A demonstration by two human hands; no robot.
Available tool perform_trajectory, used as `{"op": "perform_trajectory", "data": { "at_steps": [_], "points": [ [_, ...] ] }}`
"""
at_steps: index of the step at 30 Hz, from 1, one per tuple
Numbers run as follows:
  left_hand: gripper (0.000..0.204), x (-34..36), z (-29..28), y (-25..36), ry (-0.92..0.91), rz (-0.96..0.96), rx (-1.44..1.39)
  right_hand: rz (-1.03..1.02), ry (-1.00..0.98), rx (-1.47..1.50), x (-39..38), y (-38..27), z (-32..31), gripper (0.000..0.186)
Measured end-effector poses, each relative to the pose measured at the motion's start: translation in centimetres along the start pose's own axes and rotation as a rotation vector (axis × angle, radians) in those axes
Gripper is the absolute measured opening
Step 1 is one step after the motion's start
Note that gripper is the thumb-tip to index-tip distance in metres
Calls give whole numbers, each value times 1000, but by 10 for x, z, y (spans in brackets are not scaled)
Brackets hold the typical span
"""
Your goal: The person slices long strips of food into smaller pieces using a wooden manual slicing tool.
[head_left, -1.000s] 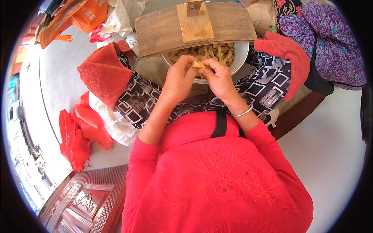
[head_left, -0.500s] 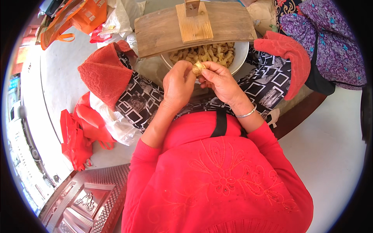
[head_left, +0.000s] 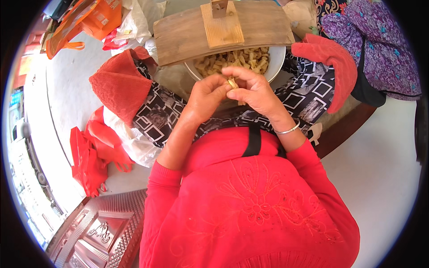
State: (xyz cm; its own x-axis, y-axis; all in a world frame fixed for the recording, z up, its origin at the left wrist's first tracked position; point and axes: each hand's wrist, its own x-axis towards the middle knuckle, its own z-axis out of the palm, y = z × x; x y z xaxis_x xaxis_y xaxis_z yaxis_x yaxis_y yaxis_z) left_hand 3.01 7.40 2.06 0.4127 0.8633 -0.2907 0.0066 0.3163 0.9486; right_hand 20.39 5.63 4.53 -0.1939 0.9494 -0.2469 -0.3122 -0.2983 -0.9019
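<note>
A small yellowish piece, creased and pale gold, sits between the fingertips of both hands, just off the near rim of a white metal bowl. My left hand pinches it from the left with the thumb against the curled fingers. My right hand, with a silver bangle at its wrist, grips it from the other side, thumb below and index finger arched above. Many similar tan pieces fill the bowl; their exact kind cannot be made out. Fingers hide part of the held piece.
A wooden board with a block fixed on it covers the bowl's far part. Red towels lie over both knees. Red bags and a white plastic bag rest at left, an orange bag beyond. Purple flowered cloth is at far right.
Both hands have drawn closer around the yellowish piece. The left hand has turned and its thumb now meets the piece; the right index finger has lifted into an arch over it.
</note>
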Motion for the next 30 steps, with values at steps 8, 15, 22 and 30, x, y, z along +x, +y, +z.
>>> {"op": "perform_trajectory", "data": {
  "at_steps": [8,15,22,30],
  "points": [
    [15,-7,11,8,119,-79,-324,-119,-57,-123,9,20,-12,16],
    [23,-1,6,-6,82,155,100,-29,107,-127,-2,-9,16,19],
    [27,-6,12,-11,137,204,311,79,-35,-473,-12,0,-3,12],
    [28,-24,-18,5,-61,-125,-345,-89,-152,-852,-13,-26,-22,12]
  ]
}}
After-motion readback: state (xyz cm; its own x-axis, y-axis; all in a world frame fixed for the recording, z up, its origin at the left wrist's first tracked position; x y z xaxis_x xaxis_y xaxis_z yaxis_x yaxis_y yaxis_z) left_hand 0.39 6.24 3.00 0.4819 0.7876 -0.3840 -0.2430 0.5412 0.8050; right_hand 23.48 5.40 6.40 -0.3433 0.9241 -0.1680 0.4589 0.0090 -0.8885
